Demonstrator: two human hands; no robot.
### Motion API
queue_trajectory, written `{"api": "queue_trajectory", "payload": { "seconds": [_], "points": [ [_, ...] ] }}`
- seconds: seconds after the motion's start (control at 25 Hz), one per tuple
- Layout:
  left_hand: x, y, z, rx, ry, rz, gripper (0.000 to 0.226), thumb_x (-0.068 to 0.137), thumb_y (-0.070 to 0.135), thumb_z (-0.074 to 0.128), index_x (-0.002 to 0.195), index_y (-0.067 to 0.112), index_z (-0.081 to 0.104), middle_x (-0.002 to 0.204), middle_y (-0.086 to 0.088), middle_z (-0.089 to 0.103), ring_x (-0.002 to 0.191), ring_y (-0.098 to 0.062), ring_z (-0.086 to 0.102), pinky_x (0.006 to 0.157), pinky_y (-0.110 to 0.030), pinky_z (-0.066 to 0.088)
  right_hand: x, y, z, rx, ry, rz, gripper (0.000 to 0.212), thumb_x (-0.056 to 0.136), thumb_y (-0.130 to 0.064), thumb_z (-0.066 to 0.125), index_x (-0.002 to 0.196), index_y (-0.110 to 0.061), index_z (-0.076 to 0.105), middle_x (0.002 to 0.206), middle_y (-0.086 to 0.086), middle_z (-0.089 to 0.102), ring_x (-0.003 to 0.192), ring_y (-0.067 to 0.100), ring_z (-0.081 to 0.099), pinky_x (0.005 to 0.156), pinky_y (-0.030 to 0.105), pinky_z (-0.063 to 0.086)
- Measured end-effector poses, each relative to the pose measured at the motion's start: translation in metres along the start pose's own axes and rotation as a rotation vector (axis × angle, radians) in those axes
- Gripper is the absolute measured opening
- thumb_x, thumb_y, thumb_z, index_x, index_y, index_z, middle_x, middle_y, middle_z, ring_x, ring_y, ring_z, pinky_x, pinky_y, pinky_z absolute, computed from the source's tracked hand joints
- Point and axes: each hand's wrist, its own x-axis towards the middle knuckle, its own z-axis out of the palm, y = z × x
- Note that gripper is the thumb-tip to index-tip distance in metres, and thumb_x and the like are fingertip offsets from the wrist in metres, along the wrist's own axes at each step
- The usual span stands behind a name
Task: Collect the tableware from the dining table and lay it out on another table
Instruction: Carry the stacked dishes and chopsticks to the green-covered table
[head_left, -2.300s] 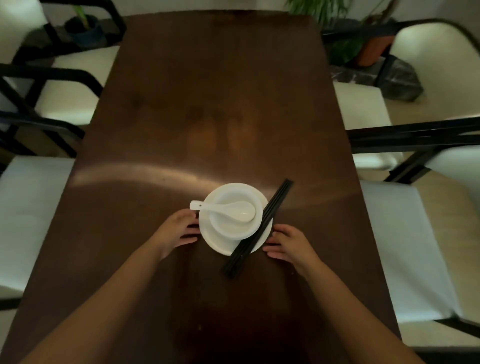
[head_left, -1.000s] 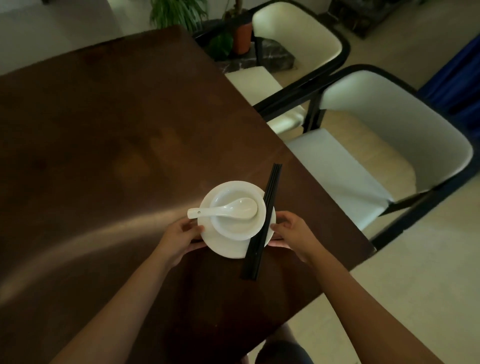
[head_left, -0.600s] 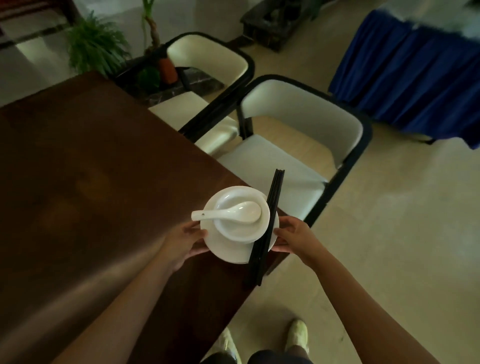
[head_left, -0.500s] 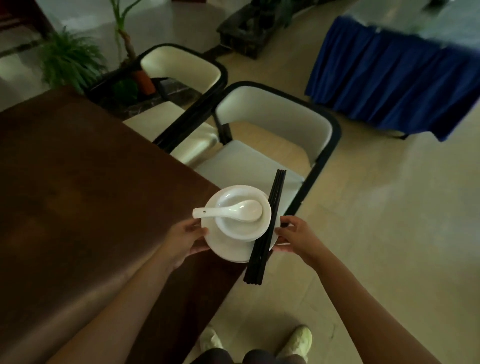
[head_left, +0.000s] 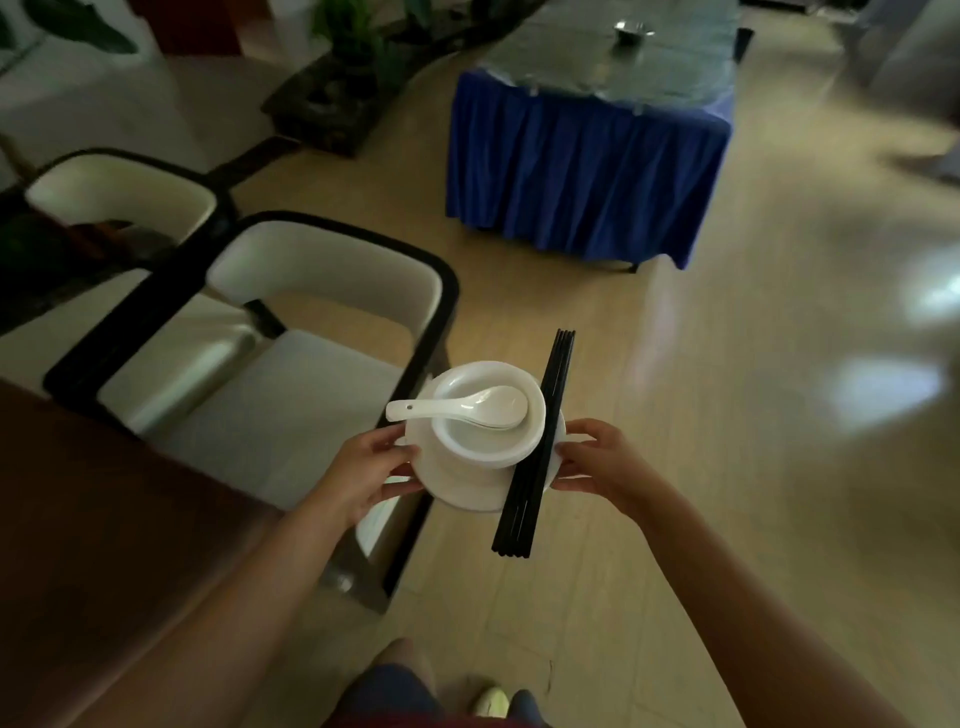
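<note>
— What are you holding?
— A plate (head_left: 470, 488). My left hand (head_left: 363, 470) and right hand (head_left: 605, 467) grip its sides, fingers curled on the rim.
— What's on it?
— A bowl (head_left: 485, 439), a spoon (head_left: 457, 408) in it, and chopsticks (head_left: 535, 447) lying across. It's all in the air over the floor (head_left: 727, 415), between the brown desk (head_left: 104, 519) and the blue desk (head_left: 587, 171).

At frame centre a plate (head_left: 467, 486) sits between the left hand (head_left: 363, 470) and right hand (head_left: 602, 467) — a bowl (head_left: 485, 439) on it, a spoon (head_left: 457, 408) in the bowl, chopsticks (head_left: 537, 447) across the plate's right edge. Two chairs (head_left: 291, 332) stand left — a draped table (head_left: 592, 156) upper centre, the dining table (head_left: 104, 519) lower left.
</note>
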Motion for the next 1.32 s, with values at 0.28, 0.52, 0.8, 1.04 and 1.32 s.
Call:
{"api": "queue_trajectory", "payload": {
  "seconds": [0.28,0.52,0.8,1.04,1.32],
  "points": [
    [0.085,0.043,0.154,0.118,-0.184,-0.051,0.035,0.087,-0.003,0.054,0.115,0.016,0.058,0.092,-0.010,0.068,0.076,-0.022,0.066,0.064,-0.033,0.060,0.029,-0.001,-0.145,0.115,0.203,0.009,0.024,0.087,0.000,0.053,0.111,0.000,0.054,0.081,0.016,0.067,0.066,0.021,0.069,0.058,0.029,0.060],
    [0.178,0.097,0.255,0.195,-0.297,-0.051,0.033,0.086,-0.002,0.055,0.111,0.019,0.061,0.088,-0.009,0.070,0.073,-0.021,0.067,0.062,-0.031,0.060,0.081,-0.036,-0.244,0.191,0.317,0.011,0.025,0.088,-0.001,0.053,0.113,-0.001,0.052,0.082,0.016,0.067,0.068,0.022,0.068,0.060,0.030,0.060],
    [0.275,0.172,0.364,0.229,-0.353,-0.049,0.033,0.085,-0.001,0.057,0.106,0.023,0.062,0.091,-0.009,0.072,0.074,-0.020,0.070,0.058,-0.028,0.058,0.155,-0.099,-0.354,0.256,0.371,-0.005,0.026,0.088,-0.002,0.054,0.114,-0.001,0.051,0.085,0.018,0.065,0.069,0.023,0.067,0.058,0.028,0.060],
    [0.373,0.208,0.467,0.243,-0.340,-0.043,0.039,0.086,-0.002,0.055,0.123,0.012,0.056,0.092,-0.010,0.070,0.073,-0.021,0.068,0.058,-0.029,0.058,0.243,-0.131,-0.469,0.247,0.353,-0.013,0.024,0.088,-0.003,0.055,0.111,-0.003,0.053,0.085,0.018,0.066,0.070,0.024,0.068,0.063,0.032,0.061],
    [0.468,0.246,0.604,0.158,-0.280,-0.034,0.039,0.087,-0.002,0.054,0.124,0.007,0.055,0.088,-0.009,0.069,0.071,-0.020,0.067,0.058,-0.028,0.058,0.344,-0.191,-0.627,0.156,0.278,-0.006,0.023,0.087,-0.002,0.055,0.110,-0.002,0.055,0.086,0.018,0.066,0.069,0.022,0.068,0.061,0.031,0.060]
  ]
}}
